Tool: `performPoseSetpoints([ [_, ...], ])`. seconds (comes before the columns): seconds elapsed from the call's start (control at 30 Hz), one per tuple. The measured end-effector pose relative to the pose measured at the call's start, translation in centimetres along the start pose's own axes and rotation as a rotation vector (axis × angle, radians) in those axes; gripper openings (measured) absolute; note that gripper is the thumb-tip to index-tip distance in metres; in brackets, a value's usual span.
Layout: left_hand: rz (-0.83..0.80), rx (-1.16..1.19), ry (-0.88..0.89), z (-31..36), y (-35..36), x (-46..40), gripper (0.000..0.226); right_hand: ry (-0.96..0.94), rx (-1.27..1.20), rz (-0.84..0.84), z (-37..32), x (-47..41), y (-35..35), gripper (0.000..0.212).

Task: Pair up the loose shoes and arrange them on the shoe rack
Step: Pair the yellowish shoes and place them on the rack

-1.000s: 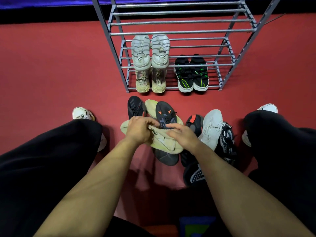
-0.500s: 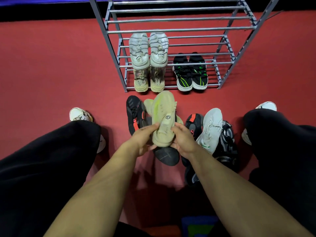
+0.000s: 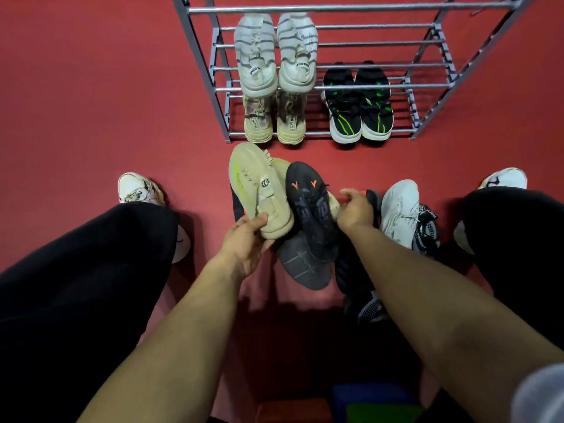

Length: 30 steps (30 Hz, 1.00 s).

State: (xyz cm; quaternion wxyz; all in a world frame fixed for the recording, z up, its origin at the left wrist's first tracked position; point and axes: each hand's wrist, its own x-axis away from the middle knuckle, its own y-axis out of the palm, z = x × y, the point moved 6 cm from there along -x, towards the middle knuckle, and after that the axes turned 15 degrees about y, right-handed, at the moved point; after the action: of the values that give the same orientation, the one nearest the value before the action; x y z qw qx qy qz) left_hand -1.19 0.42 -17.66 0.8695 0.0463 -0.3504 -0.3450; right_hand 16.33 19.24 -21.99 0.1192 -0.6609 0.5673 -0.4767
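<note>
My left hand (image 3: 247, 239) grips a beige shoe (image 3: 259, 190) by its heel and holds it above the loose pile, toe towards the grey metal shoe rack (image 3: 335, 87). My right hand (image 3: 355, 210) is closed on the heel end of a second beige shoe (image 3: 332, 206), which lies mostly hidden under a black shoe with orange marks (image 3: 311, 215). On the rack stand a white striped pair (image 3: 274, 56), a beige pair (image 3: 274, 120) below it, and a black-and-green pair (image 3: 357, 105).
The pile on the red floor also holds a grey-soled shoe (image 3: 305, 267), a white shoe (image 3: 399, 209) and black-and-white knit shoes (image 3: 427, 227). My legs in black trousers and white sneakers (image 3: 137, 187) flank it. A blue, green and red object (image 3: 366, 401) sits below.
The beige shoe rose from the pile in both hands. It has since swung left in my left hand alone, while my right hand moved right to the second beige shoe.
</note>
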Motion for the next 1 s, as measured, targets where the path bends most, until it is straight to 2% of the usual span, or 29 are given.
performPoseSetpoints([
  [0.07,0.021,0.025,0.000,-0.3,-0.4,-0.6,0.026,0.055,0.027,0.026,0.2,-1.4,0.0,0.041],
  [0.17,0.065,0.052,0.000,-0.7,-0.8,-1.5,0.034,0.106,0.104,0.036,0.2,-3.0,0.3,0.035],
  [0.33,0.092,0.094,-0.001,-0.6,-0.5,-2.4,0.039,0.108,0.385,-0.076,-0.5,-4.3,2.9,0.037],
  [0.43,0.094,0.089,0.005,-0.6,-0.5,-2.4,0.038,0.123,0.422,-0.211,-0.8,-4.6,3.6,0.038],
  [0.57,0.082,0.041,0.003,-0.3,0.0,-1.4,0.016,0.228,0.377,-0.477,0.5,-3.2,4.7,0.006],
  [0.63,0.077,0.023,-0.007,-0.3,0.1,-0.6,0.014,0.261,0.334,-0.544,1.5,-1.5,5.5,0.020],
  [0.83,0.055,0.015,0.005,-0.2,-0.3,0.5,0.018,0.264,-0.056,-0.412,2.3,1.3,5.9,0.056],
  [0.9,0.052,-0.003,0.026,0.2,-0.2,0.6,0.021,0.276,-0.183,-0.396,1.6,2.1,5.2,0.053],
  [1.0,0.044,-0.037,0.061,1.4,0.6,0.6,0.029,0.274,-0.276,-0.381,-1.0,3.3,2.6,0.028],
])
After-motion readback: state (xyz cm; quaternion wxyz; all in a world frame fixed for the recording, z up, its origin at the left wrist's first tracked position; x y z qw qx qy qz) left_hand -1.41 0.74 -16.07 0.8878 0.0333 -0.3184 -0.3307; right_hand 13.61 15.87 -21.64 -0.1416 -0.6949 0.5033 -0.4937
